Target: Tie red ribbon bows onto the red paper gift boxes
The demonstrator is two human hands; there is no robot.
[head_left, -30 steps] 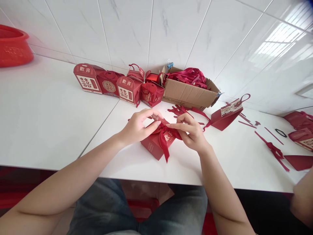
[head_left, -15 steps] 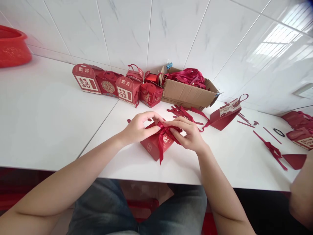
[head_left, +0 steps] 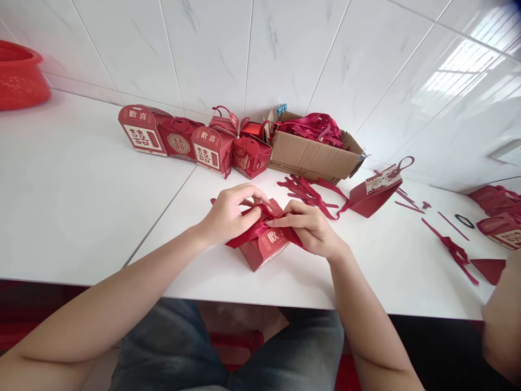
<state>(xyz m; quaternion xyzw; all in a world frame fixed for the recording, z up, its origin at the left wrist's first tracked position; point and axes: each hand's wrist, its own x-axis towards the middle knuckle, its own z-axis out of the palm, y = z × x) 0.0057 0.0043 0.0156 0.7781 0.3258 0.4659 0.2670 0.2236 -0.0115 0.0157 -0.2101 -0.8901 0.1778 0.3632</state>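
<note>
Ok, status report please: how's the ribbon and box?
Left grip and right grip touching ribbon. Red box beneath, on table. Loose strips beyond; nothing visibly blocking.

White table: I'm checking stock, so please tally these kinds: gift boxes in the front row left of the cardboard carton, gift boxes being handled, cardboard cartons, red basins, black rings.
Front-row gift boxes: 4
Handled gift box: 1
Cardboard carton: 1
Red basin: 1
Black ring: 1
Total: 8
</note>
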